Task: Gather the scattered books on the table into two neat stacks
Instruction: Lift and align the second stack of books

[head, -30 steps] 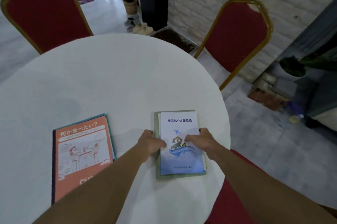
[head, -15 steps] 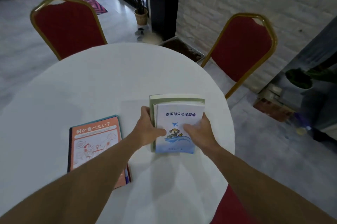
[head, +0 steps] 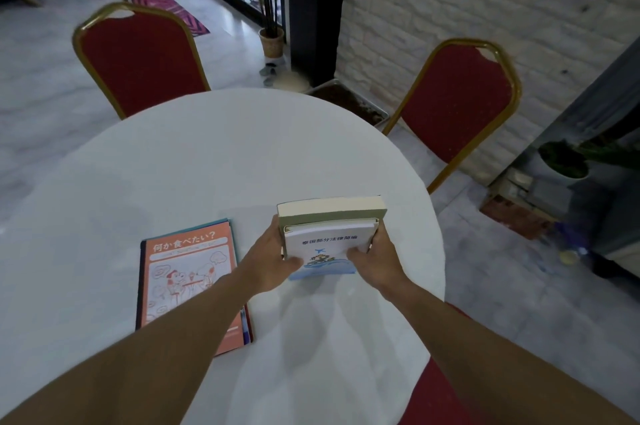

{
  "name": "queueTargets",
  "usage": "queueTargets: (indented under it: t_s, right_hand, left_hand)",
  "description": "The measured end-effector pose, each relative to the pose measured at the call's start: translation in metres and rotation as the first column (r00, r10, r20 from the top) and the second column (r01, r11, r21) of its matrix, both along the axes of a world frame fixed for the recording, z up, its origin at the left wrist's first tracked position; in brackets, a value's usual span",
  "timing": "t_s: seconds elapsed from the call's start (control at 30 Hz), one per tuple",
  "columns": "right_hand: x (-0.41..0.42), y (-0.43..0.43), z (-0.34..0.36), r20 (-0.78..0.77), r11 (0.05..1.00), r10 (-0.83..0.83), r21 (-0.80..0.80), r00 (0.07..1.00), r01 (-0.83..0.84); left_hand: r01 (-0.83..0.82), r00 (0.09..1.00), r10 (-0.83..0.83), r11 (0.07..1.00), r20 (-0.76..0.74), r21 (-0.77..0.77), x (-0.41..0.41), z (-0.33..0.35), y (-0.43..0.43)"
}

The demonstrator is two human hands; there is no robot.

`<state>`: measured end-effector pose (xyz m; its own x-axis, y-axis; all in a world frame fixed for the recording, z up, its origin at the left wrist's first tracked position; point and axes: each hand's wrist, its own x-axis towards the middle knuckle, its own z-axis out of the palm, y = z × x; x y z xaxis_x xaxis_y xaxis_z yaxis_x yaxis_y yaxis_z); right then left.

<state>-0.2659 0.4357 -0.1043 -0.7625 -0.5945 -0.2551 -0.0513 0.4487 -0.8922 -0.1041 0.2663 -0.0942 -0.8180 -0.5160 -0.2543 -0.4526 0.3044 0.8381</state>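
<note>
A small stack of books [head: 329,227] is tilted up on its near edge on the round white table [head: 214,165], right of centre. A white and blue booklet [head: 327,246] faces me, with a thicker green-covered book [head: 332,208] behind it. My left hand [head: 270,258] grips the stack's left side and my right hand [head: 375,256] grips its right side. A second stack, topped by an orange book [head: 188,272] with a cartoon cover, lies flat to the left, apart from my hands.
Two red chairs with gold frames stand at the table's far side, one at the far left [head: 138,57] and one at the far right [head: 457,99]. A third red seat [head: 440,397] shows below the table's near right edge. A white brick wall rises behind.
The booklet and green book lay flat under my hands; both hands have lifted and tipped them upright on the table. The orange stack has not moved.
</note>
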Motion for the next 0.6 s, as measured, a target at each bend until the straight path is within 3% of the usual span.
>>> queueTargets:
  t_s: [0.6]
  right_hand:
    - [0.004, -0.003, 0.009, -0.009, 0.997, -0.032, 0.076, 0.999, 0.033]
  left_hand:
    - [0.063, 0.997, -0.062, 0.998, -0.049, 0.011, 0.001, -0.004, -0.002]
